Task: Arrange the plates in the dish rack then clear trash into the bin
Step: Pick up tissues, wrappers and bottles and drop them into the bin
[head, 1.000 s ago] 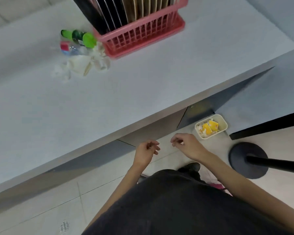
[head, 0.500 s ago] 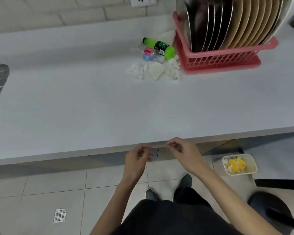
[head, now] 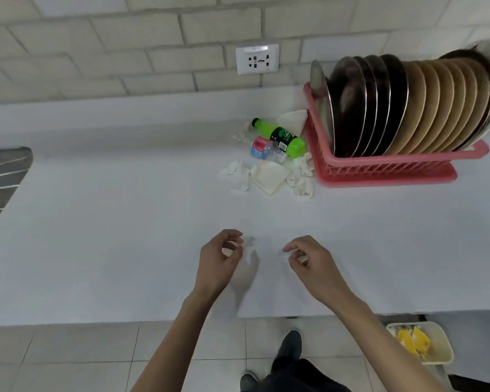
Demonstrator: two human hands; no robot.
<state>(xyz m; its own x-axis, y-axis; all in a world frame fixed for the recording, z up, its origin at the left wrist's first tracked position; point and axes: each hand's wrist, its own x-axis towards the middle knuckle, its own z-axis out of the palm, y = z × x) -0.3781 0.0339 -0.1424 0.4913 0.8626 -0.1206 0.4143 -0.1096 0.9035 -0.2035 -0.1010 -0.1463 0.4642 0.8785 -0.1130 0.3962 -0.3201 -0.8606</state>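
Observation:
A pink dish rack (head: 391, 165) at the back right of the white counter holds several upright plates (head: 402, 106), dark ones on the left and tan ones on the right. Beside the rack's left side lies a pile of trash: a green bottle (head: 280, 137), a crushed clear bottle with a pink and blue label (head: 262, 148), crumpled tissues (head: 238, 174) and flattened paper cups (head: 269, 175). My left hand (head: 219, 260) and my right hand (head: 313, 263) hover over the counter's front part, fingers loosely curled, holding nothing, well short of the trash.
The white counter (head: 125, 236) runs along a brick wall with a power socket (head: 257, 59). A cream bin (head: 427, 343) with yellow scraps stands on the tiled floor at the lower right, below the counter edge. A dark ribbed surface (head: 0, 179) lies at the left.
The view has tilted up from the floor onto the counter. Both hands have risen from below the counter edge to above its front part, still holding nothing.

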